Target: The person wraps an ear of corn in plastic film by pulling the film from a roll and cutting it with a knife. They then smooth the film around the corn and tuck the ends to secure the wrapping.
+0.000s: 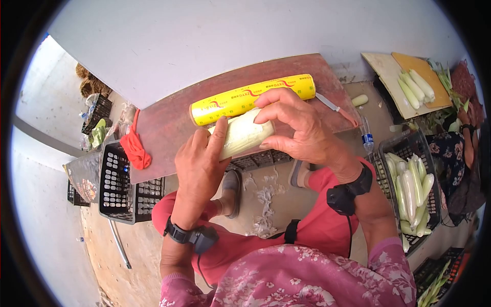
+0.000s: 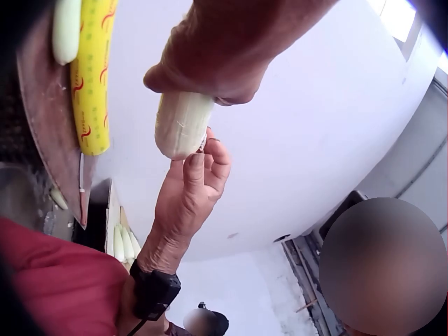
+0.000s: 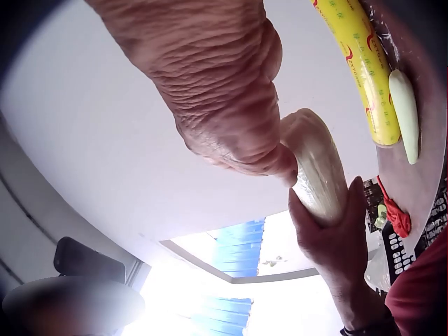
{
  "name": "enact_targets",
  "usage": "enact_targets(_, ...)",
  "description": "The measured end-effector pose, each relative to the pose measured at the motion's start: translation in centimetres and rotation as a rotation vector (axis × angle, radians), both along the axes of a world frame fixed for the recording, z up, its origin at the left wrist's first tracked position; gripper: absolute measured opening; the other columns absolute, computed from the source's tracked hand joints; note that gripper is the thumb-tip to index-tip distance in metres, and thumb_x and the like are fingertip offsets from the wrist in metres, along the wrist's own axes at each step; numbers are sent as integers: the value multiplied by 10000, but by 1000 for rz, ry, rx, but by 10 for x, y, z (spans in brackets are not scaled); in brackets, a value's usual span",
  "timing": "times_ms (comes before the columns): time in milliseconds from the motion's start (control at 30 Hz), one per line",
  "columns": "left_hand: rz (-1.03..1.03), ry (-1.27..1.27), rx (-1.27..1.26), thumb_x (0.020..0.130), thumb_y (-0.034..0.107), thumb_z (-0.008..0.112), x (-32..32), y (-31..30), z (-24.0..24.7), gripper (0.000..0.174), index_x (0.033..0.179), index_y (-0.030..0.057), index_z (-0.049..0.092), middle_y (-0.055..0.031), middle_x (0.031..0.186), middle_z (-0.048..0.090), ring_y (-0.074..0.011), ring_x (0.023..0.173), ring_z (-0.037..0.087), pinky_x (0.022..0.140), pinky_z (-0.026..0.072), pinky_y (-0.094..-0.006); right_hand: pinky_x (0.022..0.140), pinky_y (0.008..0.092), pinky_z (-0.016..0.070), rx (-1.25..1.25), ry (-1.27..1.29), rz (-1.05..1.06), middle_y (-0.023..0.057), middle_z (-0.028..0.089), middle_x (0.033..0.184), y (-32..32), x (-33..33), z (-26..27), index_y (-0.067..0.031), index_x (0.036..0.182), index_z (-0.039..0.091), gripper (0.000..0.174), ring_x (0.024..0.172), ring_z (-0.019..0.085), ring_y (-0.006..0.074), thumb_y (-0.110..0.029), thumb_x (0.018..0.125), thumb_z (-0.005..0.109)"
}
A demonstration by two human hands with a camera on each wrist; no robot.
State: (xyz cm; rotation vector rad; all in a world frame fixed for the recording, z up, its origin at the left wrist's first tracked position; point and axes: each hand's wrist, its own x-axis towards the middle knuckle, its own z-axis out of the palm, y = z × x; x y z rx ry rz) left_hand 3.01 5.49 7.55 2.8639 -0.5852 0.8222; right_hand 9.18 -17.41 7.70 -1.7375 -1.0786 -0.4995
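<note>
A pale green zucchini with shiny clear film on its skin is held above the board, one hand at each end. My left hand grips its left end, index finger stretched along the side. At the other end, my right hand pinches it between thumb and bent fingers; in the left wrist view the right fingertips are right at the tip. Just behind lies a yellow printed roll of cling film. A second pale zucchini lies beside the roll in the right wrist view.
The reddish board carries a knife on the right and a red cloth on the left edge. A black crate stands left. Right are a crate of zucchini, a water bottle and another person's arm.
</note>
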Motion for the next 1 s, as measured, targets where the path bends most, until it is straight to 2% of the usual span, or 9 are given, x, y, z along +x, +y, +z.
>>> enact_targets(100,-15,13,5,583,95,815,-2,-2,4,808,1344,148,548,-68,852,546,-247,762,601,637,494,-373,855,379,497,-23,63,29,91,585,1058,0,3,-5,-69,940,607,262,1006,587,282,-6,734,757)
enact_targets(200,-28,8,12,577,94,818,-3,-2,3,811,1342,146,551,-69,846,546,-250,752,603,631,495,-375,845,331,481,-27,78,54,79,580,1092,-6,8,-11,-59,918,611,204,990,588,227,7,762,725)
enact_targets(300,-27,-10,-31,576,93,819,-2,-2,-3,810,1339,143,552,-68,844,546,-251,746,604,626,498,-377,824,355,492,-21,127,39,83,587,1010,-10,6,-5,-40,870,596,123,951,588,265,1,805,692)
enact_targets(400,11,-6,-99,579,94,816,-3,3,-5,800,1334,139,554,-66,843,547,-249,748,605,625,501,-378,814,349,494,-86,24,-50,86,588,997,-22,13,-9,-40,868,590,116,926,594,264,8,812,679)
enact_targets(500,42,-21,-78,583,92,812,-5,4,2,792,1331,135,555,-64,845,549,-249,755,606,626,503,-378,831,366,490,-104,95,-60,89,581,994,-28,16,-8,-47,879,578,167,958,585,272,-2,785,709)
enact_targets(600,12,-24,-3,586,90,806,-4,4,5,791,1333,137,551,-67,855,549,-250,764,605,634,503,-379,854,383,483,32,47,-6,94,567,994,-17,5,2,-55,895,568,241,992,572,280,-12,741,749)
enact_targets(700,0,-11,39,587,88,800,-3,1,5,796,1339,141,545,-73,866,549,-252,770,603,641,501,-382,858,390,479,49,-13,-5,97,555,1004,-1,-2,-2,-53,906,560,297,1006,564,287,-23,707,778)
enact_targets(1000,-9,-31,77,594,78,790,-4,-5,9,793,1345,143,542,-72,858,540,-251,762,592,634,488,-380,840,384,473,40,-54,-34,101,553,999,0,2,-9,-40,829,547,195,983,563,299,37,748,707)
